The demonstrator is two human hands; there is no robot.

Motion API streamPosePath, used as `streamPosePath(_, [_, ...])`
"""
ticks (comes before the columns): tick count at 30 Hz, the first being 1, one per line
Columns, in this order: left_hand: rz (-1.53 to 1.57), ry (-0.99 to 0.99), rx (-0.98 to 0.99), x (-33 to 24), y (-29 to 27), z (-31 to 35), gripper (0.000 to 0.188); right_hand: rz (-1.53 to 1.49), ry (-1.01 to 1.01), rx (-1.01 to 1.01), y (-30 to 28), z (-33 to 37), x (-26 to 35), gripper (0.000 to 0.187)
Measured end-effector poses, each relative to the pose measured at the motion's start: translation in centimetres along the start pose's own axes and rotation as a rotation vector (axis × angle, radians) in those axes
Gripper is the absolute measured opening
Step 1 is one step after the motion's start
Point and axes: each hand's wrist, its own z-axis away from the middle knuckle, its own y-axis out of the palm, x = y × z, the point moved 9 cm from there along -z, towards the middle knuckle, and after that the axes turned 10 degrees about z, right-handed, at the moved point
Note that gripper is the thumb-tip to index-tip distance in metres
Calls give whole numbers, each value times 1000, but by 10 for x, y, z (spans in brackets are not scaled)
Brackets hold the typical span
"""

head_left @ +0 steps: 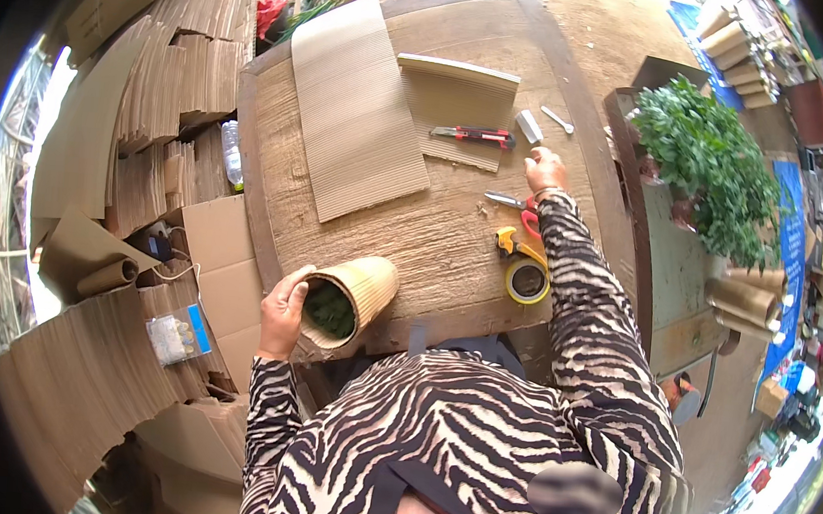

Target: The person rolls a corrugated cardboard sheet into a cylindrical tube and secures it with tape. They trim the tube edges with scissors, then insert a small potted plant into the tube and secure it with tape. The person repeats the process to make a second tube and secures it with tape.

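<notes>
My left hand (281, 312) grips the rim of a ribbed tan cardboard cylinder (377, 291), its thumb at the opening. The cylinder is tilted at the table's near edge, its mouth toward me, with dark green material (330, 311) inside. Stretched out over the table's right side, my right hand (546, 171) has curled fingers; whatever they may hold is hidden. Just beyond it are a small white block-like piece (529, 127) and a white plastic spoon (558, 121). Nearer than that hand lie red-handled scissors (529, 218), partly under the sleeve.
On the wooden table (453, 226) lie corrugated cardboard sheets (360, 108), a red utility knife (474, 136), a yellow tape dispenser (506, 243) and a tape roll (527, 281). Stacked cardboard (179, 84) crowds the left. A leafy green plant (709, 164) stands to the right.
</notes>
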Motion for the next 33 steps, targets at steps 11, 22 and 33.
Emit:
streamPosePath(11, [102, -185, -205, 6, -1, 24, 40, 158, 20, 59, 38, -101, -1, 43])
streamPosePath(22, [244, 43, 2, -125, 68, -47, 46, -1276, -342, 1223, -58, 184, 199, 38])
streamPosePath(33, [250, 213, 131, -94, 48, -15, 6, -1159, -314, 1094, -118, 304, 247, 40])
